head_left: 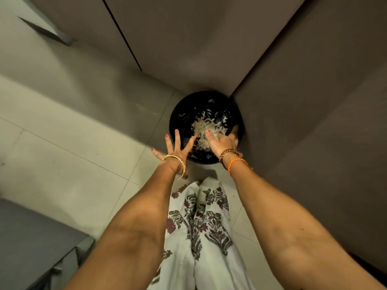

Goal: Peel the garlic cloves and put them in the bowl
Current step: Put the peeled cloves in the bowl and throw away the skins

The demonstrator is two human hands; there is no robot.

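A: Hand status?
B: Left hand [178,150] — fingers splayed wide, empty, at the black bin's [173,122] rim. Right hand [223,141] — flat, open above the garlic peels [202,128] inside.

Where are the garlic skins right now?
In the head view, the garlic skins lie in a black bin on the floor, in the corner by the cabinets, under the spread left hand and right hand.

Pale papery garlic peels [202,130] heaped inside a black bin [173,122] on the floor
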